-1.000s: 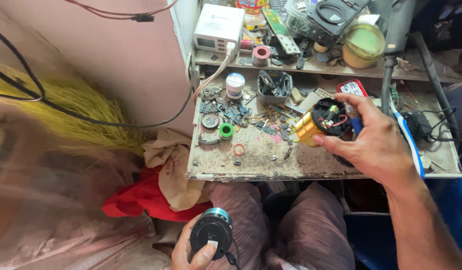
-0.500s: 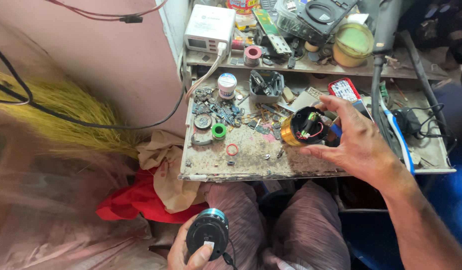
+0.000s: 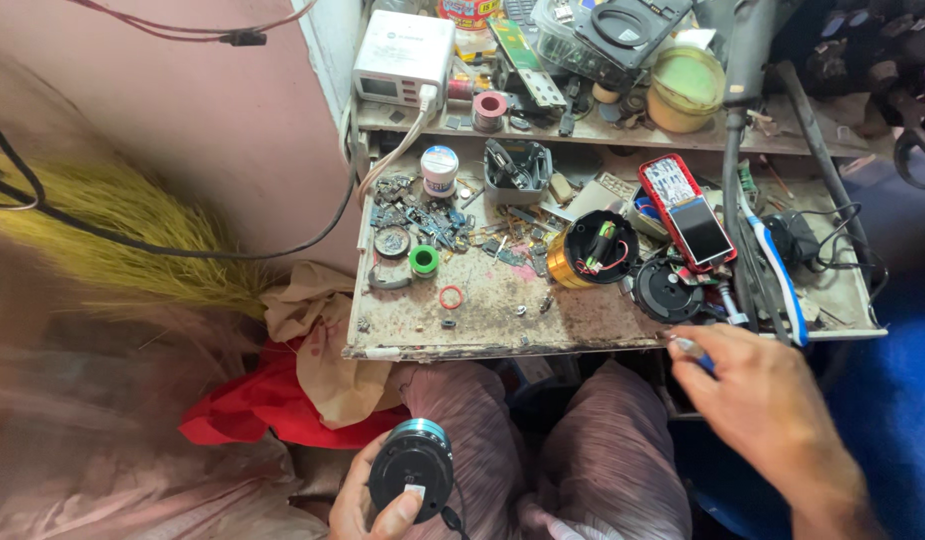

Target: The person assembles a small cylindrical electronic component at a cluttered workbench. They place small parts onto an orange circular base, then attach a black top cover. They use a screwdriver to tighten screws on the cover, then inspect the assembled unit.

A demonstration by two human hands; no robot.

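My left hand (image 3: 367,503) holds a round black speaker part (image 3: 412,468) with a teal rim low over my lap. My right hand (image 3: 772,415) hangs just below the front edge of the work shelf (image 3: 502,345), fingers closed around a thin tool with a blue handle (image 3: 690,349). A gold-coloured cylindrical speaker shell (image 3: 590,251), open and showing a green cell and red wires, lies on the shelf apart from both hands. A round black cap (image 3: 667,290) lies to its right.
The shelf is cluttered: a red phone (image 3: 687,212), a green tape roll (image 3: 423,261), a red ring (image 3: 450,297), a small white jar (image 3: 440,170), a black parts tray (image 3: 517,167). A white charger box (image 3: 402,58) stands on the upper ledge. Red and tan cloths (image 3: 282,385) lie left.
My right hand has let go of the gold speaker shell, left it on the shelf, and drawn back to the shelf's front edge with the thin tool. The left hand stays put.
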